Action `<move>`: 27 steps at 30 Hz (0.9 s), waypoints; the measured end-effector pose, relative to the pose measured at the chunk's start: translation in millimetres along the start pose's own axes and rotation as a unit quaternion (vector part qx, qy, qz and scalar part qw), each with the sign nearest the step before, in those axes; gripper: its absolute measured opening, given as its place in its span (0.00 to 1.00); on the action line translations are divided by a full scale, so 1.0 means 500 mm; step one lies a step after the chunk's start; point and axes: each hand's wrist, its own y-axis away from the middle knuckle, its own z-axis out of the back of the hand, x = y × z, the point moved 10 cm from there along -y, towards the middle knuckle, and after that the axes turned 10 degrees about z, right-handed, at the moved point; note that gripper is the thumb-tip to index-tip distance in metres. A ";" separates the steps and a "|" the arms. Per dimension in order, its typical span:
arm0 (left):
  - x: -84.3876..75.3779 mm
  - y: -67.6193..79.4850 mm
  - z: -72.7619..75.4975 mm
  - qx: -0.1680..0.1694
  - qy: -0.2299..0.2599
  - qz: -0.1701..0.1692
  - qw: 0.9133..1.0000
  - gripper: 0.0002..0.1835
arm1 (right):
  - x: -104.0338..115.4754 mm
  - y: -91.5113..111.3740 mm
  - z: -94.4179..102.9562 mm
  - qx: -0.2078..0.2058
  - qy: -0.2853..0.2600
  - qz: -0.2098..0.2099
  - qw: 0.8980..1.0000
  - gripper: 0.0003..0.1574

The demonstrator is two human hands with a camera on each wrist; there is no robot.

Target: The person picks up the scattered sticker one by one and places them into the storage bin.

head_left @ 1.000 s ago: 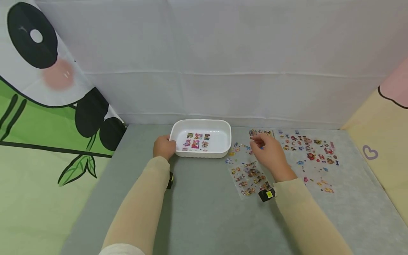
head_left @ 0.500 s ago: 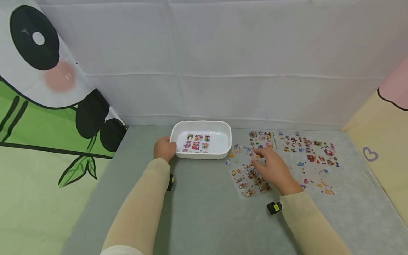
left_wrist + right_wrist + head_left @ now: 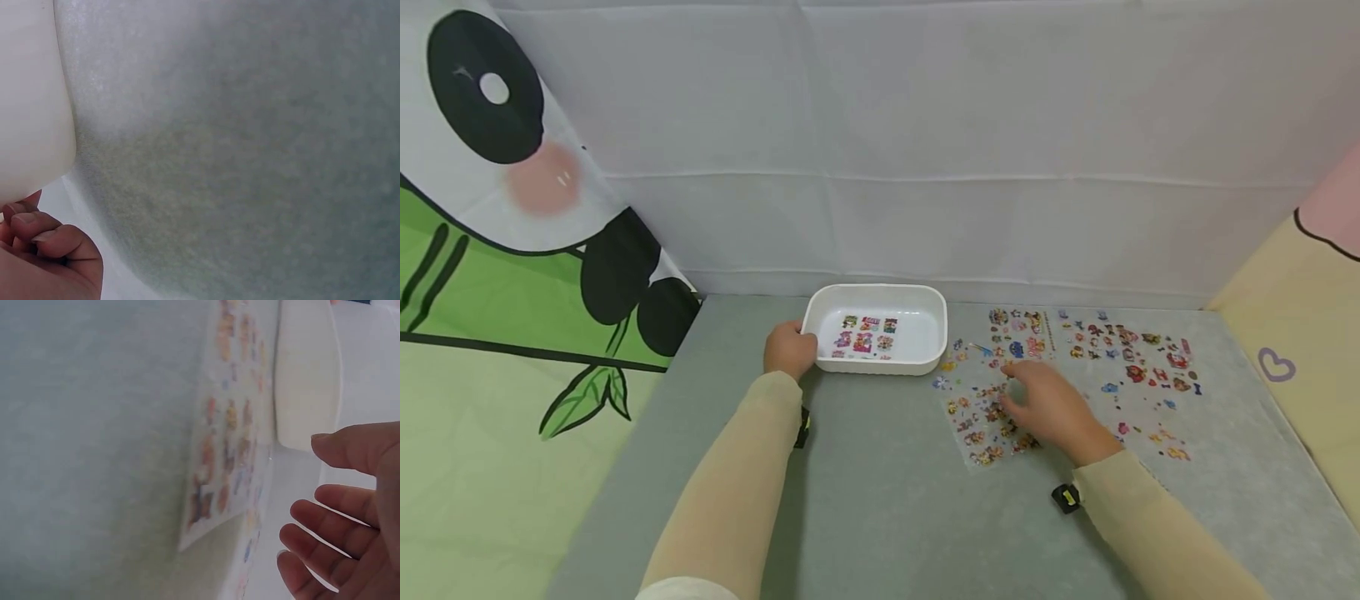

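1. Steadying the tray [image 3: 880,367] seems the step for the left hand [image 3: 790,350], its curled fingers gripping the left end; stickers [image 3: 863,342] lie inside, right of that grip.
2. Above the sheets [image 3: 981,433], the right hand [image 3: 1051,407] has thumb and fingers well apart, holding nothing; sheets spread left, ahead and right of it, contact unclear.
3. Lifting any sheet would call for a careful pinch at its thin edge.

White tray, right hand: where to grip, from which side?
Likely the right-end rim of the white tray, right hand coming from the right: it sits open side up, so the rim offers an edge to pinch, and the left hand holds the opposite end.
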 end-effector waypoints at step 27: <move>-0.004 0.005 0.004 -0.005 -0.009 0.005 1.000 0.22 | 0.005 0.003 -0.041 0.035 0.062 0.051 0.996 0.36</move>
